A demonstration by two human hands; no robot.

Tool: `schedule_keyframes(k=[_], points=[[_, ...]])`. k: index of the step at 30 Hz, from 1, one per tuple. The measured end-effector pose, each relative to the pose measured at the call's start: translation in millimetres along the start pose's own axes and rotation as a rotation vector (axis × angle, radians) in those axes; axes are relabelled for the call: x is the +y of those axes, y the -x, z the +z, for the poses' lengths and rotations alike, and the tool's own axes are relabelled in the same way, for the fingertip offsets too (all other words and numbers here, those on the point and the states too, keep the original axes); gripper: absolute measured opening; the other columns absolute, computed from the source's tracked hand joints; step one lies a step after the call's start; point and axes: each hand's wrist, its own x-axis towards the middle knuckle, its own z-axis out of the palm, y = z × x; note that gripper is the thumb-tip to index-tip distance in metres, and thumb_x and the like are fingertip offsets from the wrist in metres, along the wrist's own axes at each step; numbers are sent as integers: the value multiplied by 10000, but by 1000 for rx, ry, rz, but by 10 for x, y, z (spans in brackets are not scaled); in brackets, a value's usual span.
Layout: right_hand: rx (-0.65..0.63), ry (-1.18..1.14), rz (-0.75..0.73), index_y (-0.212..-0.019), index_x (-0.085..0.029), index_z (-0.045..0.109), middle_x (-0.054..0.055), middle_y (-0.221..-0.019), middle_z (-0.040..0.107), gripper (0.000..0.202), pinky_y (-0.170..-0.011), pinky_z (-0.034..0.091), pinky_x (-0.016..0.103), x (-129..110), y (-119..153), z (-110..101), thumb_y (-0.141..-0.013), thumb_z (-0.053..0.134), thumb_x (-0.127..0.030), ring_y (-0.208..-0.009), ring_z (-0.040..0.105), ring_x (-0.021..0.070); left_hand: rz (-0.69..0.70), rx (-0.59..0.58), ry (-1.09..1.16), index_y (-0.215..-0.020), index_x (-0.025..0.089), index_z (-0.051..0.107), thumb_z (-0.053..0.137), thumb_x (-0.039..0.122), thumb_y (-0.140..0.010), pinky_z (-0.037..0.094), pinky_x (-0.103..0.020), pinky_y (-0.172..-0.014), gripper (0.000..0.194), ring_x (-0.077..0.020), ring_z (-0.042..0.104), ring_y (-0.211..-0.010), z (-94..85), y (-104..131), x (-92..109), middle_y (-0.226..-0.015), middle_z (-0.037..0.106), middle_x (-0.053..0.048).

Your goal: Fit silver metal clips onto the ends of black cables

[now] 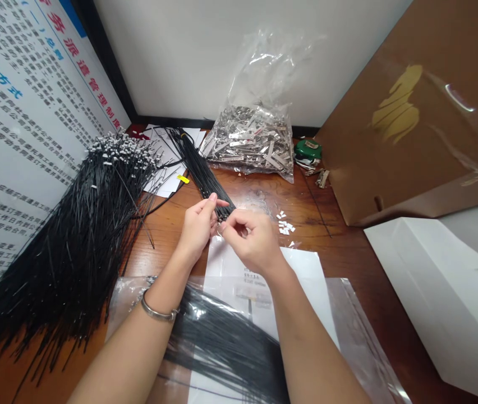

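Observation:
My left hand point(199, 224) is at the near end of a narrow bundle of black wires point(199, 168), its thumb and forefinger pointing to the right. Something too small to make out is between its fingers. Beside it, touching or nearly so, my right hand point(251, 238) pinches with thumb and forefinger; what it holds is hidden. Small white pieces point(286, 227) lie on the wooden table right of my hands. Below my forearms a clear plastic bag point(348, 314) with black wires point(230, 331) inside rests over white paper point(310, 269).
A big heap of black wires with white tips point(83, 224) fills the left side. Behind are a clear bag of metal clips point(256, 140) and a green tape measure point(308, 148). A brown box point(424, 112) and a white box point(441, 297) stand at right.

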Motion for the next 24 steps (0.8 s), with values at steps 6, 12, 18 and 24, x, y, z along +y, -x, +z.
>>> schedule_keyframes(k=[6,12,18,24], points=[[-87,-71,-44,-743,-200,530,-46,-649,538,192,-498,353,236,11,16,22,-684,712,-205,-519,433,85,-25,-4,80,-815,116,729,702,417,-712,131,-192,-373,319,-28,183,-367,-41,5,14,-419,244,101],[77,-189,9,-900,-203,624,-9,-750,563,128,-496,391,233,6,-10,53,-774,621,-183,-579,503,101,-7,-60,135,-888,120,741,663,422,-749,110,-199,-380,342,-30,154,-361,-53,12,37,-414,216,105],[134,-259,151,-864,-203,577,-20,-774,590,92,-423,338,224,24,-9,18,-841,582,-292,-443,425,53,31,-190,139,-957,134,748,639,445,-772,105,-218,-380,378,-39,143,-350,-79,44,33,-383,226,99],[29,-329,55,-883,-218,642,-13,-806,646,149,-412,352,219,-31,7,68,-744,689,-236,-450,463,57,4,-160,122,-995,149,747,686,455,-717,176,-232,-394,418,-50,217,-386,-65,64,42,-434,292,75]])
